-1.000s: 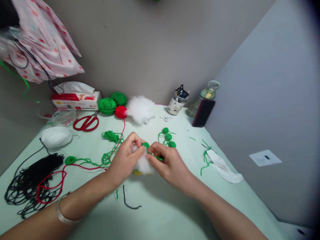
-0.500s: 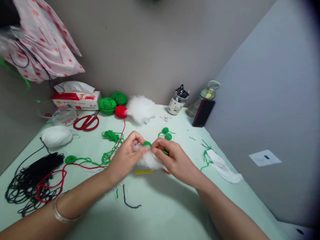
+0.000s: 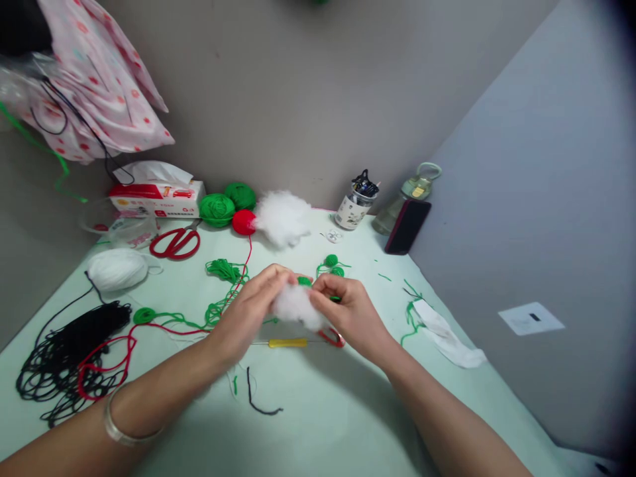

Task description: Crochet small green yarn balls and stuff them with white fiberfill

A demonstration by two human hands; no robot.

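Between my hands, above the table, are a tuft of white fibre stuffing (image 3: 298, 308) and a small green crocheted piece (image 3: 304, 281). My left hand (image 3: 258, 301) is closed around the left side of the stuffing, its fingers reaching behind the green piece. On the other side my right hand (image 3: 348, 305) pinches at the green piece, thumb and forefinger together at its edge; the fingertips partly hide it. Under the hands lies a crochet hook with a yellow handle (image 3: 288, 343). Two small green crocheted balls (image 3: 331, 261) with yarn tails sit just beyond the right hand.
Red-handled scissors (image 3: 175, 244), green yarn balls (image 3: 217, 210), a red ball (image 3: 244, 222) and a stuffing heap (image 3: 283, 218) stand behind. Black yarn (image 3: 74, 358) and white yarn (image 3: 118, 269) lie left. A pen jar (image 3: 350, 211), bottle (image 3: 397, 209) and phone (image 3: 407, 226) are back right.
My left hand has turned so its fingers lie straighter behind the stuffing. The stuffing sits more bunched between the hands, and more of the yellow hook handle shows below.
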